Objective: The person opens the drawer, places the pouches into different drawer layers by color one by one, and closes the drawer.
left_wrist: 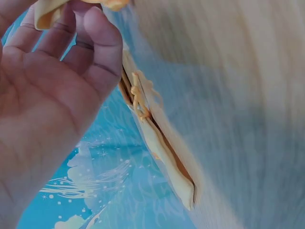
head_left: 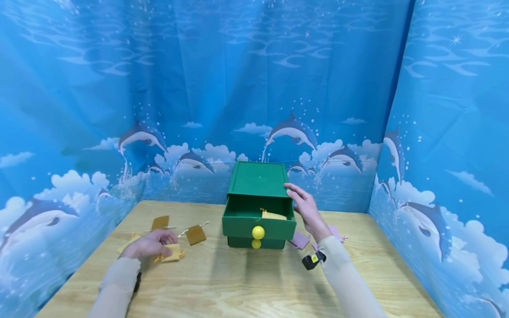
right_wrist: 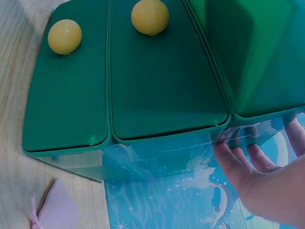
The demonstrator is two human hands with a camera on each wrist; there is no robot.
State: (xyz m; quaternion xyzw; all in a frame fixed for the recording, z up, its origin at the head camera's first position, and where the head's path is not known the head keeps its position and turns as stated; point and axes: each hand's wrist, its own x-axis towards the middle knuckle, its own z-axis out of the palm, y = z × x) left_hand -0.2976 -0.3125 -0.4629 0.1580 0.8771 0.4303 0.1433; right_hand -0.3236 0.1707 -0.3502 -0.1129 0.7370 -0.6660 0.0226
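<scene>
My left hand (head_left: 148, 244) pinches a yellow drawstring pouch (head_left: 172, 252) low over the left of the table. In the left wrist view a fold of that pouch (left_wrist: 50, 15) shows between thumb and fingers, and another pale yellow pouch (left_wrist: 164, 155) lies below the hand. A green drawer cabinet (head_left: 260, 176) with round yellow knobs stands in the middle. Its top drawer (head_left: 238, 226) is pulled out, with a yellow pouch (head_left: 273, 215) inside. My right hand (head_left: 305, 210) rests its fingers along the cabinet's right side; in the right wrist view its fingertips (right_wrist: 228, 155) lie against that side.
Two brown pouches (head_left: 196, 235) (head_left: 161, 222) lie left of the cabinet. Several lilac pouches (head_left: 300, 240) lie to its right, partly behind the right arm. Blue dolphin-printed curtains (head_left: 207, 110) enclose the back and sides of the wooden table (head_left: 222, 287).
</scene>
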